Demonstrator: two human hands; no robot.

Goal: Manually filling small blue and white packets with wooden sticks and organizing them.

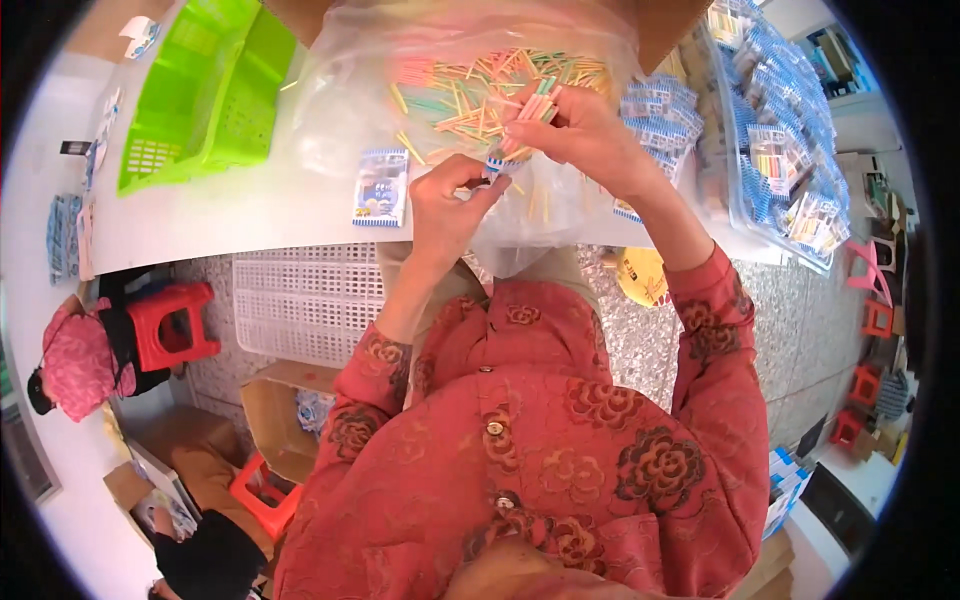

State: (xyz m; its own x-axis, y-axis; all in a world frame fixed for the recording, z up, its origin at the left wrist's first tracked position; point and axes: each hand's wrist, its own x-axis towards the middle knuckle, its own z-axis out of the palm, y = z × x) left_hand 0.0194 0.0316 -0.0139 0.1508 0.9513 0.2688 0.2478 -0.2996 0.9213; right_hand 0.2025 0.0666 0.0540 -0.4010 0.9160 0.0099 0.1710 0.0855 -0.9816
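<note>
My right hand [592,138] grips a small bundle of pink, cream and green thin sticks [540,103], tilted down to the left. Their lower ends meet the mouth of a small blue-and-white plastic packet [503,166]. That packet is pinched in the fingers of my left hand [443,203]; much of it is hidden. Behind both hands, a pile of loose coloured sticks [465,122] lies on a clear plastic bag [335,115]. A flat blue-and-white packet [381,188] rests on the table left of my left hand.
A green basket [235,105] stands at the left of the white table [290,225]. Blue-and-white packets [655,125] lie to the right, beside a clear bin [738,205] full of filled packets. Below are a white crate [305,300] and a red stool [178,325]. People sit at left.
</note>
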